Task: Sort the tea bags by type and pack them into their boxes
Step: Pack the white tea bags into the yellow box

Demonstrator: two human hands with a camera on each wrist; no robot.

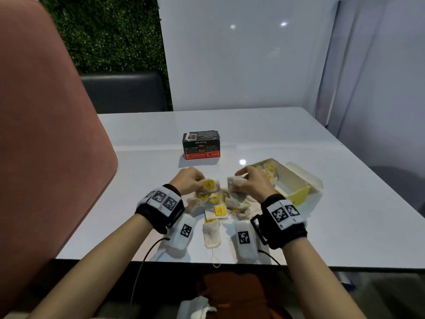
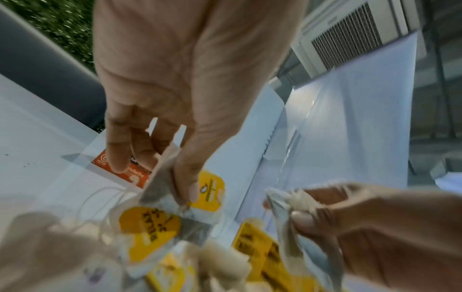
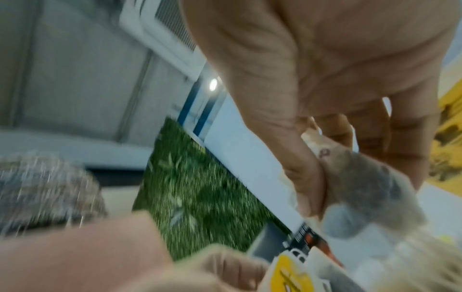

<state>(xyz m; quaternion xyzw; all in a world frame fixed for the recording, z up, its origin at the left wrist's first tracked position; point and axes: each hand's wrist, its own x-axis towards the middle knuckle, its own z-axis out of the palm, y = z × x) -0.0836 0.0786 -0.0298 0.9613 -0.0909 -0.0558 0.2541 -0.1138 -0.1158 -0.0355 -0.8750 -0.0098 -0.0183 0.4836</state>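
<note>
A heap of tea bags (image 1: 218,203) lies on the white table (image 1: 299,139), some with yellow tags, some plain. My left hand (image 1: 192,180) pinches a yellow-tagged tea bag (image 1: 209,185) (image 2: 175,189) just above the heap. My right hand (image 1: 250,180) grips plain tea bags (image 1: 234,183) (image 3: 362,187) between thumb and fingers. The black and red box (image 1: 201,145) stands shut behind the hands. At the right the yellow box (image 1: 296,180) lies open, with yellow-tagged bags inside.
One plain tea bag (image 1: 211,236) lies alone near the table's front edge, its string hanging over. A pink chair back (image 1: 46,134) rises at the left. White wall panels stand behind the table. A crumpled white piece (image 1: 197,307) rests on my lap.
</note>
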